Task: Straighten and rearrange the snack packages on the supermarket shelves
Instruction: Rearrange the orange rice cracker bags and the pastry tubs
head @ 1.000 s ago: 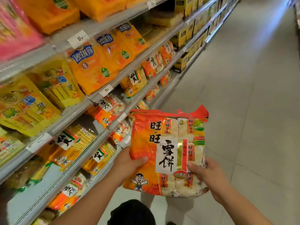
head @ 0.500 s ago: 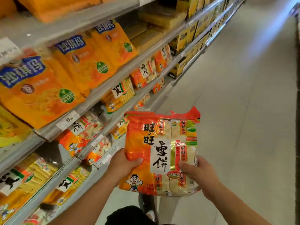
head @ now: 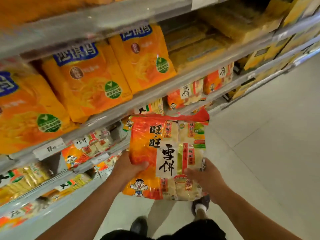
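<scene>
Hands first: we see the left hand (head: 129, 168) gripping the left edge of a glossy orange-and-red plastic snack package with a clear window (head: 167, 155), its thumb laid across the front, while the right hand (head: 207, 179) grips the lower right edge, thumb on the front too. The package is held upright in the air over the pale tiled floor (head: 268, 135), just right of the grey metal supermarket shelves (head: 152, 94) and level with the tier that carries more orange-and-white snack packs of the same kind (head: 186, 95). On the tier above that, 3 large orange bags with blue labels and round green stickers (head: 90, 80) stand side by side, leaning back; they look blurred. A white price tag (head: 49, 149) sits on the shelf edge below them. Farther along the aisle, yellow boxes (head: 259, 54) fill the shelves. Near the bottom edge we see dark shoes (head: 139, 225) on the floor.
</scene>
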### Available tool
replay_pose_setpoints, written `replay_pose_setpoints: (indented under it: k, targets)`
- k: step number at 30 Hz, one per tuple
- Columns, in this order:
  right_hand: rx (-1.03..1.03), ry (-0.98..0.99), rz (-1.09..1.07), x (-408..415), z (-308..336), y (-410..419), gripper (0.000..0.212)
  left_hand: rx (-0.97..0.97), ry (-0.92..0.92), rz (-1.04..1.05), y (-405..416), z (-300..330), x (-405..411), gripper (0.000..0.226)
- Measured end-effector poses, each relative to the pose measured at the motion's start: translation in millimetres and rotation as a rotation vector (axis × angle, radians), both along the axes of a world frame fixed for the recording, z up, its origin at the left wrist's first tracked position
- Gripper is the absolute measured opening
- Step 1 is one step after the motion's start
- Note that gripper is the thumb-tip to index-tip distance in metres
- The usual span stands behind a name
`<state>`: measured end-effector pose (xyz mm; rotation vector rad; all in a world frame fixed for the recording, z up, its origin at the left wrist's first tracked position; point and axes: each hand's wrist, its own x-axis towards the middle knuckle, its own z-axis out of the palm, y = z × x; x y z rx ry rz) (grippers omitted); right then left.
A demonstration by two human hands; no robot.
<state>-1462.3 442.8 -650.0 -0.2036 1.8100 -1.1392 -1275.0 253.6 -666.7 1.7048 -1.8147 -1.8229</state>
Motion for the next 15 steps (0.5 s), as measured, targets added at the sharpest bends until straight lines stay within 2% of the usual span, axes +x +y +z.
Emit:
replay_pose_setpoints:
  k: [3,7,15]
  targets:
    - [0.046,-0.033,0.122,-62.5,-23.4,-15.1,0.037,0.051,-0.037,0.152,15.9,-20.0,-37.1,0.043]
    - [0.103,-0.059,0.281,-132.1,-41.2,-27.1,0.035,0.095,-0.108,0.303,48.2,-42.3,-77.7,0.051]
    - [0.103,-0.04,0.453,-186.6,-87.6,-60.6,0.041,0.052,-0.12,0.415,50.1,-79.7,-106.9,0.05]
